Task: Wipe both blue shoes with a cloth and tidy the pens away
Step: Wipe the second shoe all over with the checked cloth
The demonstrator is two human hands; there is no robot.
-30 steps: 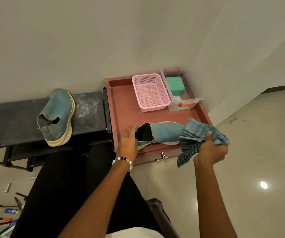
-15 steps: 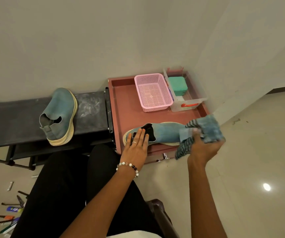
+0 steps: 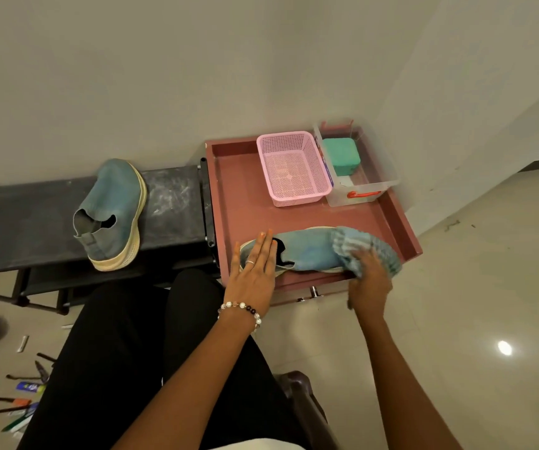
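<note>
One blue shoe (image 3: 307,251) lies on its side along the front of the reddish tray (image 3: 238,196). My left hand (image 3: 255,271) presses flat on its heel with straight fingers. My right hand (image 3: 370,280) grips a blue striped cloth (image 3: 368,248) and holds it against the shoe's toe. The second blue shoe (image 3: 112,212) sits on the black bench (image 3: 34,222) to the left. Several pens (image 3: 11,401) lie scattered on the floor at the lower left.
A pink mesh basket (image 3: 294,167) and a clear box (image 3: 375,177) holding a green case (image 3: 341,155) stand at the back of the tray. My black-clad legs fill the lower middle. A dark chair edge (image 3: 297,384) shows below. Walls close in behind.
My left hand slid from gripping the heel to lying flat on it. My right hand brought the cloth down from above the tray's edge onto the shoe's toe.
</note>
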